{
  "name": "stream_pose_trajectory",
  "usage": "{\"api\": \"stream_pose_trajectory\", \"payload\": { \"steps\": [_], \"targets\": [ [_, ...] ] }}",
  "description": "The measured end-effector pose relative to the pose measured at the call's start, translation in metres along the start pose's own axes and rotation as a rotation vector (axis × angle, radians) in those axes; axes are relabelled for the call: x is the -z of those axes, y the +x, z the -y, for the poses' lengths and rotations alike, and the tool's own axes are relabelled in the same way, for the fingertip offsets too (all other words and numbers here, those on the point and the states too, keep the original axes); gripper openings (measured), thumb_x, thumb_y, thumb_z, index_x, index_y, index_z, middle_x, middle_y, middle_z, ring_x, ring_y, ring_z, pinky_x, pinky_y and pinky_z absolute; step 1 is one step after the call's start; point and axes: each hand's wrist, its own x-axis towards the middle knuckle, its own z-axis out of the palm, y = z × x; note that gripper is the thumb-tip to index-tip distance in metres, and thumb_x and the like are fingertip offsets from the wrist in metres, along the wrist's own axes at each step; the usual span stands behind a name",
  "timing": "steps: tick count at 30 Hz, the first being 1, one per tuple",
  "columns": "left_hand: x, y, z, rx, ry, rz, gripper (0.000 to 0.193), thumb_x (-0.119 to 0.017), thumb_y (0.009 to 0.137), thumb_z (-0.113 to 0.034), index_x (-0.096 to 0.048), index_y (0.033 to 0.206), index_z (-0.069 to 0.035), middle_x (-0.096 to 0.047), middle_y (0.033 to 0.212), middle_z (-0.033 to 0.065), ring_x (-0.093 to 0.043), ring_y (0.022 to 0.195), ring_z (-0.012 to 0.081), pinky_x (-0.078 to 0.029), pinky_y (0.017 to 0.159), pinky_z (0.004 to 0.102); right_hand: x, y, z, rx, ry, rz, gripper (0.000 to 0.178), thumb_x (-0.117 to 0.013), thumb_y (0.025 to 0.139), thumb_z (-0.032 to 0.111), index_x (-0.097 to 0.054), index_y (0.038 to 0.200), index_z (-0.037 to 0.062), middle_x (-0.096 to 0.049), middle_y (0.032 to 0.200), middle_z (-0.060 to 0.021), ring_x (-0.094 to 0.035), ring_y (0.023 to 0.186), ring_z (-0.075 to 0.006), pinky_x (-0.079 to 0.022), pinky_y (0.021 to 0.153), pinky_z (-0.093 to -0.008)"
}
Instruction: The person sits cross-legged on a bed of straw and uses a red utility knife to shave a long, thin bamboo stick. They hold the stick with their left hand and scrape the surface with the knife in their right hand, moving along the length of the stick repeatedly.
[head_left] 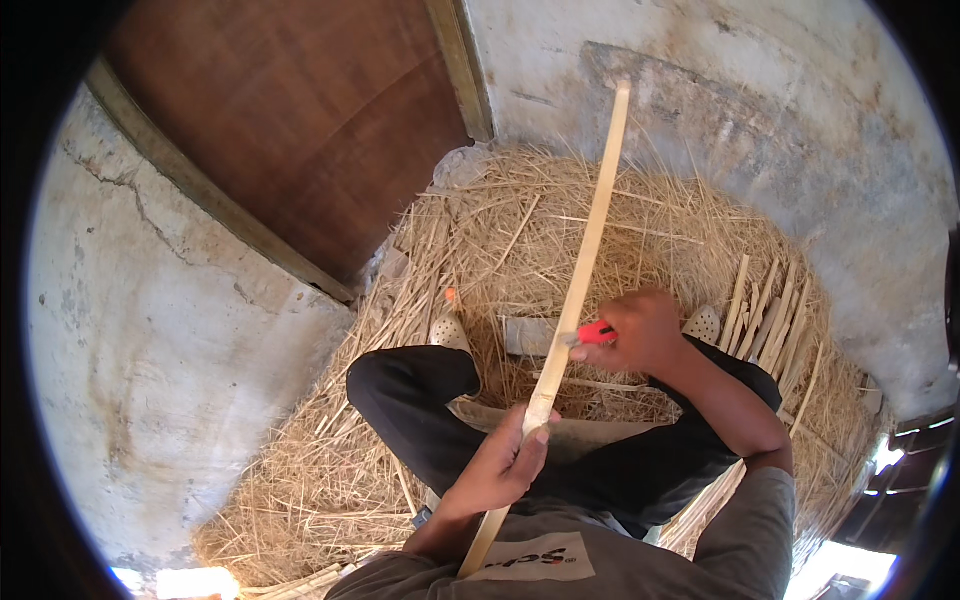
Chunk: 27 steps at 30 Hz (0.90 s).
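Nearest my camera is the grey cloth shirt (640,560), its front bearing a pale rectangular print (515,572). Beyond it, black trousers (420,400) of soft fabric cover two bent, outspread knees. I locate the strip (590,250) between the knees: long, narrow, flat-faced, pale and wood-like, running from the shirt front obliquely up toward the wall (850,150). Left hand (505,465): closed around the lower part of the strip, thumb uppermost. Right hand (640,325): curled tight around a knife (597,333) with a smooth red handle. The metal blade (569,340) lies at the strip's right edge; I cannot tell how deep it cuts. Underneath, I observe dry, tangled straw (320,480). Split sticks (775,320), straight and rough, stand beside a perforated pale shoe (702,324). The wall is stained plaster; the door (290,120) is a flat brown panel.
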Motion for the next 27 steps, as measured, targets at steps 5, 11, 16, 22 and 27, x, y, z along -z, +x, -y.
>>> {"api": "stream_pose_trajectory", "payload": {
  "steps": [5, 11, 16, 22, 27],
  "targets": [
    [0.002, 0.004, 0.000, -0.007, 0.038, -0.003, 0.025, -0.037, 0.104, -0.020, -0.041, 0.121, -0.002, -0.041, 0.062, -0.0032, -0.037, 0.045, 0.0033, -0.033, 0.044, 0.0192, -0.008, 0.011, -0.025, -0.027, -0.071, -0.081, 0.060, -0.068, 0.071, 0.067, -0.056, 0.056, 0.0097, -0.046, 0.045, -0.0080, -0.052, 0.041, -0.0262, -0.041, 0.043, -0.0378],
    [0.002, -0.002, 0.007, -0.028, 0.009, 0.080, 0.024, -0.038, 0.103, -0.019, -0.042, 0.120, -0.003, -0.041, 0.062, -0.0037, -0.038, 0.045, 0.0025, -0.033, 0.042, 0.0187, 0.001, 0.019, -0.067, -0.423, -0.107, 0.007, 0.063, -0.063, 0.075, 0.067, -0.058, 0.060, 0.0062, -0.048, 0.047, -0.0097, -0.054, 0.043, -0.0293, -0.042, 0.045, -0.0397],
    [0.006, -0.003, 0.009, -0.023, 0.000, 0.069, 0.022, -0.038, 0.103, -0.018, -0.042, 0.120, -0.004, -0.042, 0.062, -0.0040, -0.039, 0.046, 0.0020, -0.032, 0.042, 0.0184, -0.006, 0.006, -0.027, -0.167, -0.031, 0.050, 0.065, -0.061, 0.075, 0.070, -0.057, 0.058, 0.0074, -0.048, 0.047, -0.0088, -0.053, 0.043, -0.0277, -0.042, 0.045, -0.0394],
    [0.006, -0.001, 0.005, 0.015, 0.005, 0.049, 0.021, -0.039, 0.103, -0.018, -0.042, 0.119, -0.005, -0.042, 0.063, -0.0047, -0.038, 0.046, 0.0018, -0.033, 0.043, 0.0182, -0.008, 0.021, -0.057, -0.132, -0.138, -0.061, 0.062, -0.064, 0.073, 0.068, -0.057, 0.056, 0.0093, -0.049, 0.047, -0.0069, -0.053, 0.043, -0.0246, -0.041, 0.045, -0.0369],
    [0.004, -0.004, 0.005, 0.003, -0.007, 0.110, 0.023, -0.041, 0.103, -0.020, -0.042, 0.120, -0.005, -0.042, 0.065, -0.0048, -0.038, 0.048, 0.0018, -0.033, 0.045, 0.0183, -0.008, 0.030, -0.095, -0.419, -0.207, -0.110, 0.067, -0.054, 0.082, 0.068, -0.061, 0.061, 0.0049, -0.049, 0.048, -0.0119, -0.053, 0.046, -0.0299, -0.042, 0.049, -0.0411]
  ]
}}
